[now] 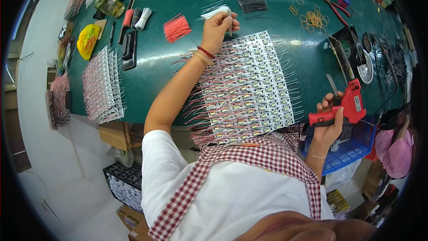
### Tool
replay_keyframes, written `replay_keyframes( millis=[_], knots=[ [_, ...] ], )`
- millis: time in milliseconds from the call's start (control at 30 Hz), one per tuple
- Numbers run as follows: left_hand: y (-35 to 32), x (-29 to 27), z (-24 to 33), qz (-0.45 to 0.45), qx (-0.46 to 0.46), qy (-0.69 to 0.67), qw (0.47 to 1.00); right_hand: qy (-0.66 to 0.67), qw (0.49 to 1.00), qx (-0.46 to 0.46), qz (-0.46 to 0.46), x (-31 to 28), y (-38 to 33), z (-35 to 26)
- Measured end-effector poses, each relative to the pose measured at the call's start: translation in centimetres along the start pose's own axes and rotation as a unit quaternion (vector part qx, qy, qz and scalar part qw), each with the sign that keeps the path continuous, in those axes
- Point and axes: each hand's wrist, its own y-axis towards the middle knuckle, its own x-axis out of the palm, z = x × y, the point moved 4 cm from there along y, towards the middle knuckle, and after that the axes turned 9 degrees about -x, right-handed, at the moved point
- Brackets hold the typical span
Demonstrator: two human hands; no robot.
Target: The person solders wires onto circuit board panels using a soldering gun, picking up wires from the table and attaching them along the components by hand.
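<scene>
In front of me lies a large panel of small white circuit boards (249,85), with red and white wires sticking out along both sides. My left hand (218,29) is over its far edge, pinching a thin, upright silvery piece (229,20) whose kind I cannot make out. White wires (215,11) lie just behind those fingers. To the right of the panel my right hand (331,122) grips a red soldering gun (352,102) by its handle. The gun's long barrel points away from me, and a flat grey metal strip (332,85) sticks up near my fingers.
Red wires (177,28) and black wires (253,4) lie on the green table (151,67). Rubber bands (314,19), red-handled pliers (337,11) and a silver dish (365,68) are at the right. More wired panels (103,87) are stacked left. A blue crate (352,151) stands below the table.
</scene>
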Motion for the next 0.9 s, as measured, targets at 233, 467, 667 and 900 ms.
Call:
replay_keyframes(
  millis=[233, 467, 667, 900],
  knots=[
    [-4.8, 6.7, 2.4, -0.114, -0.113, -0.026, 0.987, -0.163, 0.986, 0.037, -0.018, 5.0, 2.9, 0.7],
    [-9.6, 10.9, 2.8, -0.208, -0.217, -0.01, 0.954, -0.28, 0.953, 0.054, -0.105, 8.8, 4.2, 4.9],
    [-10.9, 11.2, 2.5, -0.201, -0.221, 0.021, 0.954, -0.347, 0.932, 0.042, -0.098, 8.1, 3.2, 5.8],
    [-11.5, 11.6, 2.0, -0.186, -0.178, 0.071, 0.964, -0.38, 0.919, 0.065, -0.077, 7.6, 2.6, 5.4]
  ],
)
